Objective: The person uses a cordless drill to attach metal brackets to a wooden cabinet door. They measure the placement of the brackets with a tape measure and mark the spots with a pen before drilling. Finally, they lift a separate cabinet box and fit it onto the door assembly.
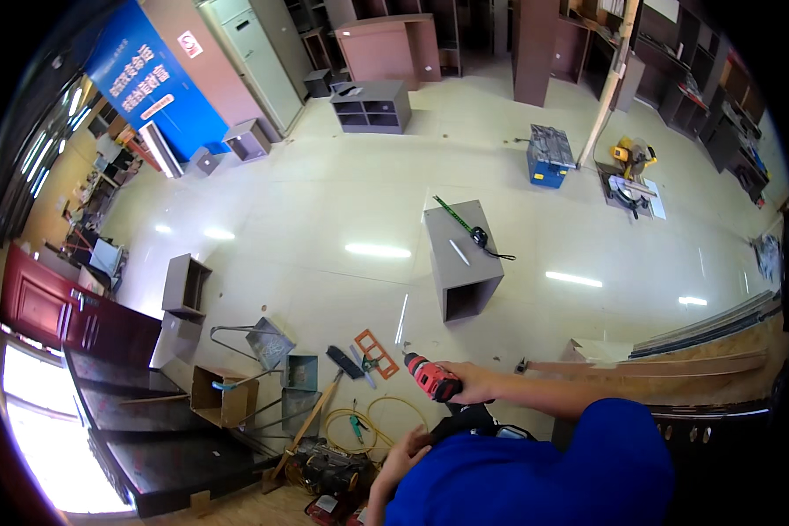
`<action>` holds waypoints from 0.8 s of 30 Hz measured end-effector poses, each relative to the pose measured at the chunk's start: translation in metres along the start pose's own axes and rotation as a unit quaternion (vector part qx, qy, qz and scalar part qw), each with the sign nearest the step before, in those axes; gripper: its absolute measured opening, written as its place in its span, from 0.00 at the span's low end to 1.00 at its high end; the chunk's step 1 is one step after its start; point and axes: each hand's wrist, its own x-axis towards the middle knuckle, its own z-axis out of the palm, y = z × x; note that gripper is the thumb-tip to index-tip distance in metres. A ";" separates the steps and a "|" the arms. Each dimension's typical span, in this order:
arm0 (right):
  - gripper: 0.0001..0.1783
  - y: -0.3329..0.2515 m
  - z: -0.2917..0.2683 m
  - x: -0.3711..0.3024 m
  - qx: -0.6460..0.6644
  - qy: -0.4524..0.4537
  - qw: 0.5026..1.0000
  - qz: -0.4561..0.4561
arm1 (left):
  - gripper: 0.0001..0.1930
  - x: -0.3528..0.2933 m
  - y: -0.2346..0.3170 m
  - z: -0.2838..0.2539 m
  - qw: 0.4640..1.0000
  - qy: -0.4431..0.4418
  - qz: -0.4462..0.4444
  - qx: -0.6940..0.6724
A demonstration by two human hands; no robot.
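Observation:
My right hand (472,382) is closed around the grip of a red and black cordless drill (433,378). The drill points forward and left, with a bit at its nose, above the pale floor. Low and close to my body, my left hand (403,453) lies against dark cloth with its fingers loosely bent; I see no tool in it. Ahead of the drill stands a grey open-ended cabinet box (458,279). On its top rest a tape measure (479,236) with its green blade drawn out and a slim white pen-like stick (459,252).
Left of the drill, an orange frame (376,354), a broom (345,361), dustpans (270,344) and a coiled yellow hose (381,426) lie on the floor. A cardboard box (242,401) is beyond them. Farther off stand a blue box (548,172) and a yellow mitre saw (633,156). Boards (666,362) lie at right.

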 end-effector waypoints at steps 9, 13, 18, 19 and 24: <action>0.47 -0.009 0.014 0.077 0.141 0.079 0.973 -0.164 | 0.48 0.126 0.118 -0.052 0.984 -0.051 0.166 0.047; 0.51 -0.018 -0.012 0.106 0.199 0.039 0.963 -0.180 | 0.45 0.171 0.146 -0.068 0.972 -0.013 0.227 -0.060; 0.47 -0.053 -0.056 0.116 -0.011 0.104 0.988 -0.113 | 0.52 0.222 0.180 -0.089 0.963 -0.100 0.241 -0.067; 0.46 -0.057 -0.061 0.117 -0.070 0.115 0.986 -0.096 | 0.51 0.230 0.182 -0.095 0.966 -0.095 0.236 -0.042; 0.32 -0.026 -0.106 0.098 -0.157 0.147 0.976 0.016 | 0.46 0.279 0.187 -0.121 0.975 -0.056 0.199 0.079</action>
